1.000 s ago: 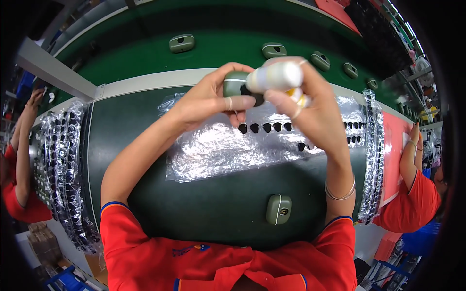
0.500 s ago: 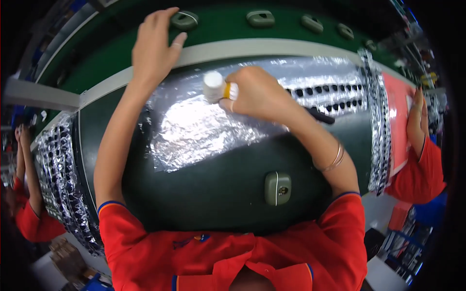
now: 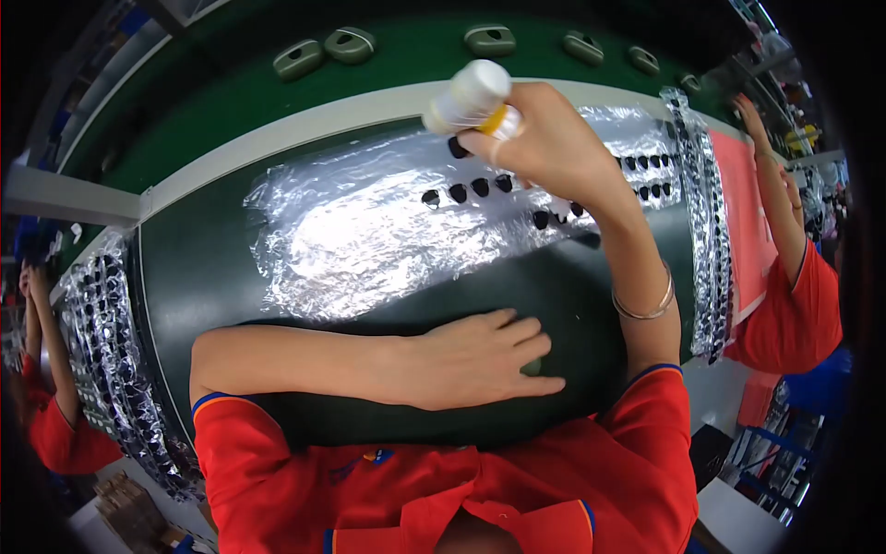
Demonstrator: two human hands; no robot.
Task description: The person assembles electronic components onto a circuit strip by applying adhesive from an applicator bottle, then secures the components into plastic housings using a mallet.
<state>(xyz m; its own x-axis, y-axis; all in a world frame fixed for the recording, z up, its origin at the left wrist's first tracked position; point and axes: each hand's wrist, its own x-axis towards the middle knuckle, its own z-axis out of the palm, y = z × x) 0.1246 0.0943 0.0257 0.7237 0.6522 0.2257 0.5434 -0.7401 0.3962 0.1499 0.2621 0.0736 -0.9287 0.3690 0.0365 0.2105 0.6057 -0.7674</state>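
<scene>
Dark green table [image 3: 203, 277] is seen spread across the middle, with a green surface [image 3: 415, 55] beyond its pale rail, where olive cases [image 3: 298, 60] are set in a loose row, two at the left side by side and the others spaced, likely so each can be lifted singly. A crinkled plastic film [image 3: 341, 249] is laid flat on the table, probably so its rows are kept exposed and reachable. Left hand [image 3: 475, 360] is laid palm down, fingers spread, over an olive case [image 3: 532, 367] on the near part of the table; whether its grip is closed on the case can't be made out, since most of it is covered. Right hand [image 3: 558, 143] is raised over the film, grip clenched around a white bottle [image 3: 466, 97], tilted, presumably so a working angle is kept; a yellow-banded piece [image 3: 498, 120] is held with it, details blurred. Small black pieces [image 3: 480, 187] are lined up on the film below.
</scene>
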